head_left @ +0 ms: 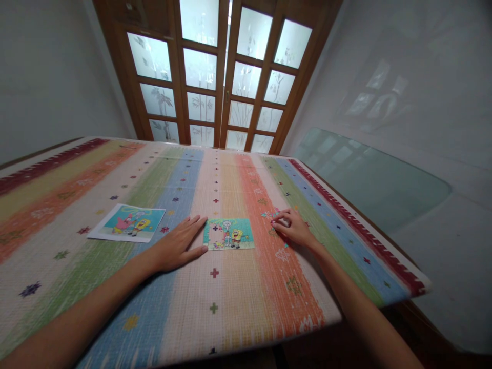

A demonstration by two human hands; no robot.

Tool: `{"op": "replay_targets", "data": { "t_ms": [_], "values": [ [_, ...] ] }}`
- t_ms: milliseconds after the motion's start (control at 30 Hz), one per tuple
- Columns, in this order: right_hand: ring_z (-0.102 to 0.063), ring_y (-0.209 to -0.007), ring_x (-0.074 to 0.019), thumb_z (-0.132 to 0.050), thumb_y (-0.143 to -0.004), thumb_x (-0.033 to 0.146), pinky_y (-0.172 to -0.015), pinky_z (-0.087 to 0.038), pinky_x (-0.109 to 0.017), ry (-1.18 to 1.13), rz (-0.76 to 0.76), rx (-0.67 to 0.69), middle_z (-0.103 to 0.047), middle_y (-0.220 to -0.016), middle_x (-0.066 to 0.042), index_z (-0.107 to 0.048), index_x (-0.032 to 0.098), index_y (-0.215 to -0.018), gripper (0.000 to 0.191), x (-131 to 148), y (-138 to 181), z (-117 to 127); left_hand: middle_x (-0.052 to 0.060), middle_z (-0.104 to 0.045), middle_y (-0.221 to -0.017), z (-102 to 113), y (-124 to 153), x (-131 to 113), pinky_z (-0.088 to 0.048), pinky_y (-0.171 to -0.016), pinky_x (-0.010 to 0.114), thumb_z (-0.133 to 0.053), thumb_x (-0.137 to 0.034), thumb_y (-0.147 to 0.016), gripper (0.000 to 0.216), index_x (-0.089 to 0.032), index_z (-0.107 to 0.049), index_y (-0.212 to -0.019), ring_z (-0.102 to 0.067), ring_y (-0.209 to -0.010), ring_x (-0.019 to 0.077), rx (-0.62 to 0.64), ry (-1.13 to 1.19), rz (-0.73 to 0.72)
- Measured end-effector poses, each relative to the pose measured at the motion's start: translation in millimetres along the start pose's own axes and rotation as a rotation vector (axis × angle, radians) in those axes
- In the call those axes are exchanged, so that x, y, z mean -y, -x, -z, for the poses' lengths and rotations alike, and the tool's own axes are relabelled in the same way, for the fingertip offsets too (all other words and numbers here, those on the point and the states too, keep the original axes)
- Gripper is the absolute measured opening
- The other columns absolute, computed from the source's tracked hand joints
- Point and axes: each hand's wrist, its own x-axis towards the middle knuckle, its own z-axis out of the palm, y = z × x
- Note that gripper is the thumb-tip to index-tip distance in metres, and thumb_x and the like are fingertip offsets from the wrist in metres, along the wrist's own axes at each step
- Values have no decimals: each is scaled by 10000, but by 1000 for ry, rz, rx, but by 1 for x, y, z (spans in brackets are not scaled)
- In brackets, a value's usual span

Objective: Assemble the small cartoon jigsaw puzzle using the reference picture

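Observation:
A partly assembled jigsaw puzzle [243, 237] with cartoon characters lies flat on the striped cloth, with a gap at its left part where the cloth shows through. My left hand [177, 245] rests on the table, fingers spread, its fingertips at the puzzle's left edge. To the right of the puzzle, my right hand [292, 227] has thumb and forefinger pinched on a small pinkish puzzle piece [272, 224]. Several loose pieces [265, 215] in teal and pink lie around those fingertips, some partly hidden by the hand. The picture on the held piece is too small to make out.
A printed sheet [130, 223] with a similar cartoon scene lies left of my left hand. The multicoloured striped tablecloth [234, 287] covers the table, whose front edge is near me. Wooden glass-paned doors [221, 102] stand behind, with pale walls on both sides.

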Motion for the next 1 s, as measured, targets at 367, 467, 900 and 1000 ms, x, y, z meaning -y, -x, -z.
{"op": "replay_targets", "data": {
  "t_ms": [367, 467, 900, 1000],
  "values": [
    [-585, -628, -192, -651, -876, 500, -601, -459, -295, -185, -89, 130, -645, -706, -61, -724, 178, -889, 331, 11, -5, 1, 166, -308, -1653, -1, 1, 3, -257, -1243, 522, -407, -570, -1037, 766, -165, -159, -1638, -316, -1514, 349, -2, -1, -18],
    [-601, -671, -194, -658, -873, 465, -638, -471, -303, -158, -49, 142, -688, -783, -76, -759, 189, -900, 295, 12, -11, 3, 167, -312, -1651, 0, 1, 2, -265, -1241, 524, -417, -565, -1037, 774, -173, -139, -1643, -330, -1508, 349, -10, 1, -21],
    [-630, -777, -199, -736, -825, 222, -753, -483, -296, 129, 59, 175, -690, -861, -72, -793, 179, -892, 99, 26, -48, -6, 172, -301, -1656, 1, 3, 3, -287, -1231, 544, -430, -563, -1037, 796, -190, -87, -1650, -327, -1508, 356, 5, -16, -13],
    [-627, -763, -191, -713, -834, 212, -727, -487, -283, 109, 66, 204, -691, -862, -63, -781, 185, -880, 86, 29, -48, -8, 161, -299, -1660, 2, 3, 2, -283, -1235, 544, -424, -576, -1037, 797, -202, -82, -1651, -324, -1511, 351, 7, -10, -11]
  ]
}}
